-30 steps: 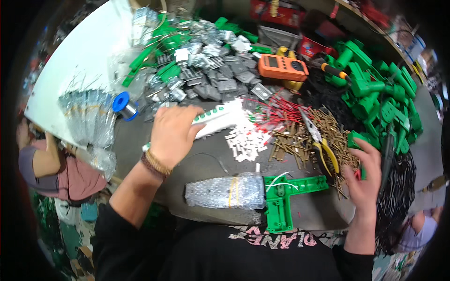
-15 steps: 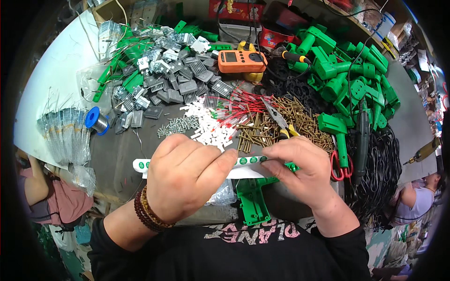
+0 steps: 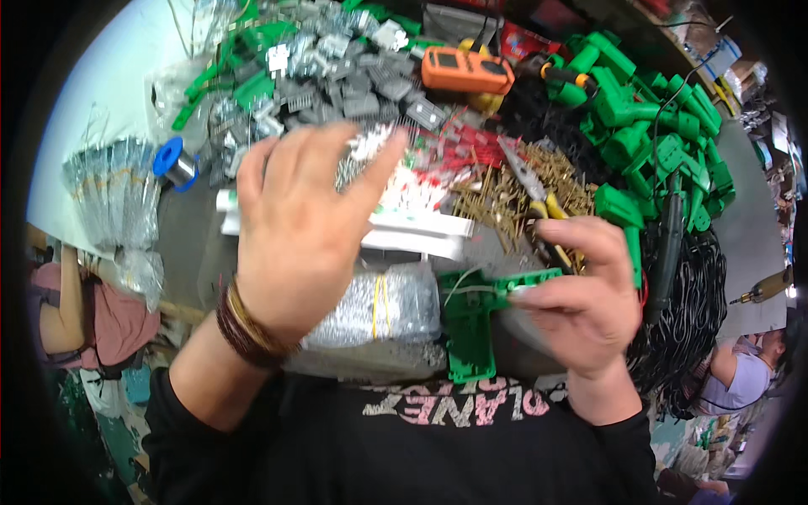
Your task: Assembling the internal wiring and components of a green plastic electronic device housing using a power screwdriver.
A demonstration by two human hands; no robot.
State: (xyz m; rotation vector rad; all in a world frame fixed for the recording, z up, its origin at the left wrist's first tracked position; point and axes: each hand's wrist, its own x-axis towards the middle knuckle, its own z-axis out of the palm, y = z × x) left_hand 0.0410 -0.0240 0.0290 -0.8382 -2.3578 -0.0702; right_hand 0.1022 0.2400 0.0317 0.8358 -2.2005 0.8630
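My left hand (image 3: 299,219), smeared by motion, is spread over a white sticker strip (image 3: 421,234), its fingers stretched toward the piles. The strip shows on both sides of that hand; whether they touch is hidden. My right hand (image 3: 589,295) is held with thumb and fingers apart, beside a green plastic housing (image 3: 471,345). A small pale spot shows at its thumb tip; I cannot make out what it is. The housing lies open side up, with a thin pale wire across it. Left of it lies a clear-wrapped silvery bundle (image 3: 408,307) with a yellow band.
Farther back are grey heat sinks (image 3: 362,101), brass screws (image 3: 539,181), red-tipped parts (image 3: 467,143), pliers (image 3: 523,172) and an orange meter (image 3: 467,69). Green housings (image 3: 631,126) and black cables (image 3: 690,286) crowd the right. A solder spool (image 3: 175,162) stands left.
The strip has left my right hand's pinch and sits lower on the table. My left hand has moved up and spread; my right hand has shifted right and opened. The wrapped bundle is now more visible.
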